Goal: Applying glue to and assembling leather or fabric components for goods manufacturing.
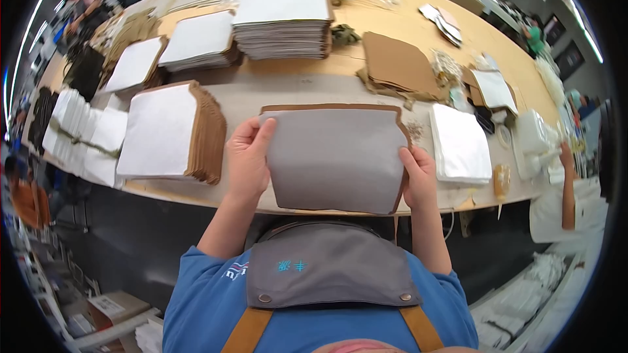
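Note:
Between my two hands is a brown-edged panel point(333, 157) with a greyish sheet over its face, held over the near edge of the table. My left hand point(252, 157) pinches its upper left corner, thumb on top. Gripping its right edge is my right hand point(418, 173), with the thumb on the front and the other fingers mostly hidden behind. Left of the panel stands a thick stack of brown pieces with white tops point(160, 132). On its right lies a neat pile of white sheets point(460, 144).
Farther back on the table point(405, 19) are a tall white-topped stack point(282, 21), a lower one point(198, 40) and brown pieces point(400, 62). A tied white bundle point(85, 132) lies far left. At right sits a small amber bottle point(502, 182). Other people work around the table.

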Motion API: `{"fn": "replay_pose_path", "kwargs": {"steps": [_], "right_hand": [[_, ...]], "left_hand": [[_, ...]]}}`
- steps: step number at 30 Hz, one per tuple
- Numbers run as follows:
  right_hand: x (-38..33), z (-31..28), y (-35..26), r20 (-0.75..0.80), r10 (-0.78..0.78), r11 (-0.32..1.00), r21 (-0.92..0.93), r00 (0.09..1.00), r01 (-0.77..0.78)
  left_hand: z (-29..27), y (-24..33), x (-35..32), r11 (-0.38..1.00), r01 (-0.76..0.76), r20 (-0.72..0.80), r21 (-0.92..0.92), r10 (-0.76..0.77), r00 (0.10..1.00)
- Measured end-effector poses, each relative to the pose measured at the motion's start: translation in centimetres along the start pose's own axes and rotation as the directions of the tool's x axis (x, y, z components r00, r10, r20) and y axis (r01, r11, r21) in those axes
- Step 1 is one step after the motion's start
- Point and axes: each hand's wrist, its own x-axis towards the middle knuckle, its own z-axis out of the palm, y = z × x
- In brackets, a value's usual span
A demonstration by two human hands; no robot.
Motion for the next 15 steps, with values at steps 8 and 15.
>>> {"fn": "replay_pose_path", "kwargs": {"steps": [8, 15], "right_hand": [[-0.3, 0.6, 0.8, 0.055, -0.014, 1.0, 0.018, 0.998, 0.013], [-0.4, 0.9, 1.2, 0.032, 0.026, 0.999, 0.034, 0.999, -0.027]], "left_hand": [[-0.6, 0.7, -0.6, 0.983, -0.094, -0.037, 0.159, 0.101, 0.994], [-0.5, 0.7, -0.5, 0.988, -0.079, -0.065, 0.129, 0.088, 0.994]]}}
